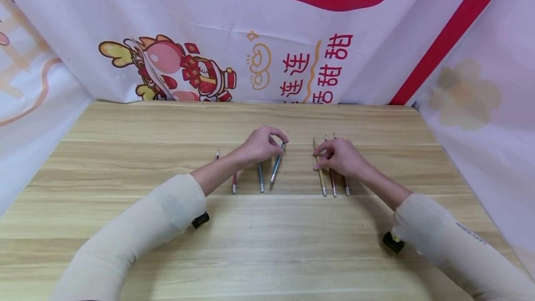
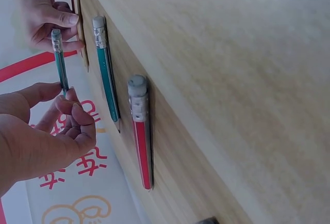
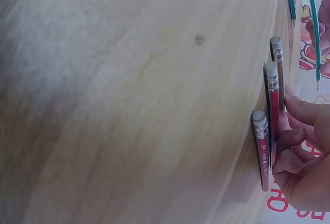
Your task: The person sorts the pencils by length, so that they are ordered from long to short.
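In the head view my left hand (image 1: pixel 262 144) pinches a teal pencil (image 1: pixel 276 169) near its tip. Its eraser end points toward me, and the left wrist view shows this pencil raised off the tabletop. My right hand (image 1: pixel 340 156) holds a yellow pencil (image 1: pixel 322 182) between thumb and finger while it lies on the table. Two red pencils lie beside it, one red pencil (image 3: pixel 262 154) and another red pencil (image 3: pixel 274 105), partly covered by that hand. Left of the held teal pencil lie a second teal pencil (image 2: pixel 107 79) and a red pencil (image 2: pixel 142 146), partly under my left forearm in the head view.
The wood-grain table (image 1: pixel 251 250) runs back to a white printed cloth (image 1: pixel 267 17) with red lettering and a cartoon figure. Cloth also hangs at both sides. Small black devices show beneath the left sleeve (image 1: pixel 179 203) and right sleeve (image 1: pixel 422 217).
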Demonstrator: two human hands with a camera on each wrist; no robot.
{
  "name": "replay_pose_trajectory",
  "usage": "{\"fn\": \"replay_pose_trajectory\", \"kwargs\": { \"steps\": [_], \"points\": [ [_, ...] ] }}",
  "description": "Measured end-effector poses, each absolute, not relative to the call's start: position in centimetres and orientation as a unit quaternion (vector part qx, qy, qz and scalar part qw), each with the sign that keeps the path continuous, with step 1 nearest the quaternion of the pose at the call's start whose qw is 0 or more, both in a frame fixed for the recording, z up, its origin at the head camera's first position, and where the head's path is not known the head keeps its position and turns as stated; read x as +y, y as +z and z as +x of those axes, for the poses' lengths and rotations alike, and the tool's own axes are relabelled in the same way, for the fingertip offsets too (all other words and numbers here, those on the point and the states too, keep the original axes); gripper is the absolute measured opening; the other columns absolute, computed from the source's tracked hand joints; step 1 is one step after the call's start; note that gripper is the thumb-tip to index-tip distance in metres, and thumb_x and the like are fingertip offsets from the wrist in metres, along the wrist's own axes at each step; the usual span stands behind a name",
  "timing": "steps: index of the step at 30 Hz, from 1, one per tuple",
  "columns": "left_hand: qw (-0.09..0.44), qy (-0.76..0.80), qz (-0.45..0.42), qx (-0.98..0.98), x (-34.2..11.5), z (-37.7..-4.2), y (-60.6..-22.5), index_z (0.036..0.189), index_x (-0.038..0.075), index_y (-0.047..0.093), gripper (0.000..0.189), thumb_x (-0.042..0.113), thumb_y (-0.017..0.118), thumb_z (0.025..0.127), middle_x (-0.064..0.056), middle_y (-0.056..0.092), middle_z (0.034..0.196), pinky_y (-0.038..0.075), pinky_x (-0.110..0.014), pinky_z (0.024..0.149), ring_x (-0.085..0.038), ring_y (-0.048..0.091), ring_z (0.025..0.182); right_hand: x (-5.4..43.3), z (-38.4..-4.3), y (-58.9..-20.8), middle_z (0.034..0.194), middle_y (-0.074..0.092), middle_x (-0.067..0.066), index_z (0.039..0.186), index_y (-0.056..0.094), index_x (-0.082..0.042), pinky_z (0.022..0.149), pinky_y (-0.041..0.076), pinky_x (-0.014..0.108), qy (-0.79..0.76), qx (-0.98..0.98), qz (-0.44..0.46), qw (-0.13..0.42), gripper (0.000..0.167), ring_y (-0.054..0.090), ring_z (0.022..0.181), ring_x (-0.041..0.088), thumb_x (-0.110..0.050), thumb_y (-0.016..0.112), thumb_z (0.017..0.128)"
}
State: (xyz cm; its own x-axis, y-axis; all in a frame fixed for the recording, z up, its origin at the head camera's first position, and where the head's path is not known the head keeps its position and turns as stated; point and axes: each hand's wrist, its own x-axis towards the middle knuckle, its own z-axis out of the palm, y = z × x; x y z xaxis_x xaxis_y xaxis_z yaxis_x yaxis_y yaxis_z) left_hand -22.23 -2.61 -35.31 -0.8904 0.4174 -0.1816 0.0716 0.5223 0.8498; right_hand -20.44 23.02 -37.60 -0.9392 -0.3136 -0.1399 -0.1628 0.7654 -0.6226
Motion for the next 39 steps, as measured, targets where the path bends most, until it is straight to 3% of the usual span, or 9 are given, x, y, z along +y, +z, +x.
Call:
{"fn": "replay_pose_trajectory", "kwargs": {
  "steps": [17,25,39],
  "points": [
    [0.201,0.485,0.131,0.841,-1.7,-22.2,-35.5,0.122,0.002,0.071,0.036,-0.006,0.075,0.087,-0.011,0.071,0.09,0.048,-0.023,0.062,-0.026,0.066,0.084,23.1,-20.4,-37.3,0.077,0.069,0.004,0.112,0.075,0.003,0.056,0.044,0.025,-0.305,0.934,-0.143,0.122,0.031,0.058,0.071,0.016,-0.01,0.086,0.085],
    [0.196,0.482,0.133,0.844,-1.1,-22.6,-36.0,0.121,0.002,0.071,0.035,-0.005,0.076,0.087,-0.012,0.073,0.091,0.049,-0.023,0.064,-0.019,0.065,0.079,23.0,-20.5,-37.3,0.077,0.069,0.004,0.113,0.076,0.002,0.056,0.043,0.025,-0.31,0.933,-0.135,0.125,0.033,0.057,0.069,0.016,-0.011,0.086,0.085],
    [0.21,0.499,0.125,0.832,0.1,-22.7,-36.4,0.12,0.0,0.071,0.032,-0.006,0.075,0.088,-0.014,0.074,0.093,0.048,-0.021,0.06,-0.025,0.067,0.082,23.0,-20.4,-37.2,0.077,0.07,0.005,0.113,0.076,0.002,0.057,0.044,0.026,-0.306,0.934,-0.137,0.125,0.033,0.058,0.069,0.016,-0.012,0.086,0.085]
  ]
}}
